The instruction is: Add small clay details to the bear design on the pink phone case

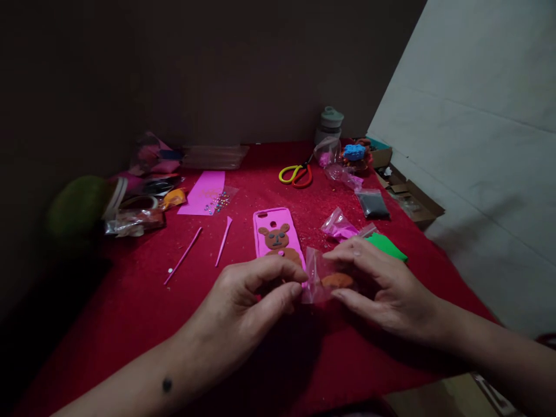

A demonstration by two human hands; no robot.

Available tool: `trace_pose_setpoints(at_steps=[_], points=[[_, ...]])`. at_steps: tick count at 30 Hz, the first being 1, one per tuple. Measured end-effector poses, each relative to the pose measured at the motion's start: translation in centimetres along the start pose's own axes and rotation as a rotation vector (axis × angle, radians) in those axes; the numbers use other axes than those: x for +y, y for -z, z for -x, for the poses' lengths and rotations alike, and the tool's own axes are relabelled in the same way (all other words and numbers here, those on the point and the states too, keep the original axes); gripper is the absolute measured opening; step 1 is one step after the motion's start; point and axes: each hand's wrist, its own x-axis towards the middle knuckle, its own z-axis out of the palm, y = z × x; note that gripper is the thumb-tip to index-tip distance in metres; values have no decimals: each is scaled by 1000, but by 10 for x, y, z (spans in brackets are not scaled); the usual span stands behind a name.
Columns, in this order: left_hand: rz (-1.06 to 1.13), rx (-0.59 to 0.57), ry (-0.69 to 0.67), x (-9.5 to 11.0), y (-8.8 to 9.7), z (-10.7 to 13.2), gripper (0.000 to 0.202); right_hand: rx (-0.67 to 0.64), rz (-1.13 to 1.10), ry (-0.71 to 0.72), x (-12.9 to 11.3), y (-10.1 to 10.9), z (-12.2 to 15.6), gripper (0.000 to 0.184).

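Both my hands hold a small clear plastic bag (319, 272) with a lump of brown clay (337, 281) inside, just above the red table. My left hand (249, 301) pinches the bag's left edge between thumb and forefinger. My right hand (382, 286) grips the bag's right side, fingers curled round it. Just behind the bag lies a pink phone case (278, 231) with a brown clay bear face stuck on it.
On the red cloth (130, 313) lie two pink modelling sticks (223, 240), a pink sheet with gems (204, 194), yellow-red scissors (297, 174), a green piece (386, 246), small bags of clay (341, 226), a black bag (372, 204), tape rolls (139, 202) and a jar (330, 124). Cardboard boxes (412, 200) stand at right.
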Motion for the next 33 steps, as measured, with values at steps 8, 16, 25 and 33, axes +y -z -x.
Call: trace_pose_setpoints(at_steps=[8,16,25,33], points=[[133,27,103,-1,-11,3,10,76,-26,33,-6,-4,5,26],[326,73,221,6,-15,-4,12,-78,-443,-248,-6,3,7,44],[265,94,218,2,-15,-3,21,-147,-1173,-544,-5,0,2,54],[165,12,109,-5,-8,-3,10,-145,-1225,-612,-10,-8,1,52]])
